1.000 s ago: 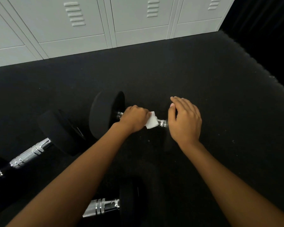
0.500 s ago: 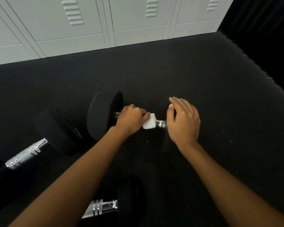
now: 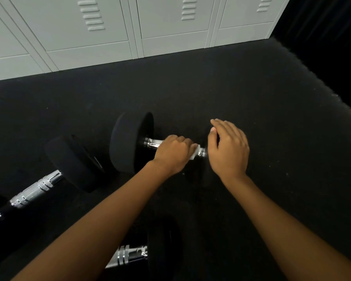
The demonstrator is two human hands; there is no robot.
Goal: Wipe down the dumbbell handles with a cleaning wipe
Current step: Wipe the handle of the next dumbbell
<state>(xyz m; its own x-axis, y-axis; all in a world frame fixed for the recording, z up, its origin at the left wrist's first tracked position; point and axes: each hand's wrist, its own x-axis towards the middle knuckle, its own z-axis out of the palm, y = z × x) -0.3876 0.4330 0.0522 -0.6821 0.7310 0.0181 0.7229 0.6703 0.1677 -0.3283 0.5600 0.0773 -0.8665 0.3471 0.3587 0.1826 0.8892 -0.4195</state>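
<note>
Moved: left hand point(image 3: 173, 154) has slid the wipe point(image 3: 195, 153) along the handle point(image 3: 152, 143), to just beside the right hand point(image 3: 228, 151).
Left fingers: curled round wipe and handle.
Right fingers: straight, relaxed, resting at the handle's far end.
Meaning: stroke nearly spent; a reverse pass is likely.

pale grey lockers point(image 3: 114, 23) line the wall behind a black rubber floor point(image 3: 221, 84).
</note>
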